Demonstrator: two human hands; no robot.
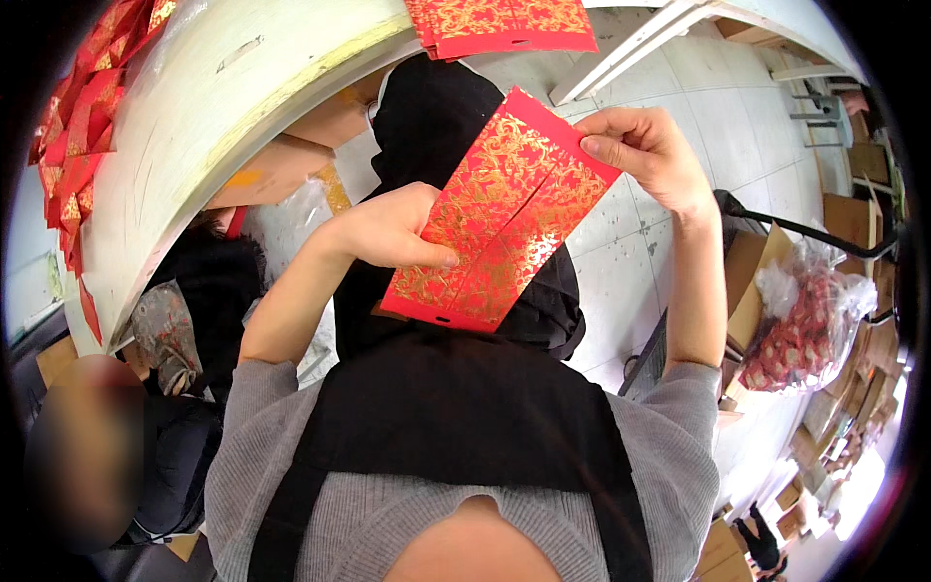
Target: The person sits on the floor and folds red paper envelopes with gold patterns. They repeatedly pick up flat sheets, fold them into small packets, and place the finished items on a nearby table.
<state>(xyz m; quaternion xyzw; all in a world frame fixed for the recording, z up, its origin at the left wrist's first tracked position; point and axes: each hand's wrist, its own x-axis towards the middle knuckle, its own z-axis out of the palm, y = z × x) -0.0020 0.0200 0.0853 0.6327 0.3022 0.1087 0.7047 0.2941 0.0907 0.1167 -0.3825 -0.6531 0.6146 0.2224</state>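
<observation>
A flat red paper piece with gold scrollwork is held tilted above my lap, its upper end leaning to the right. It has a slit along its middle and a small slot near the lower edge. My left hand grips its left side, thumb on top and the other fingers hidden beneath. With thumb and forefinger, my right hand pinches the upper right corner. Beyond it, a stack of similar red and gold paper pieces lies at the table's edge.
The pale worn table curves along the left, with a heap of folded red and gold pieces on it. Cardboard boxes stand underneath. To the right are a clear bag of red items and a black cart handle. Another person sits at lower left.
</observation>
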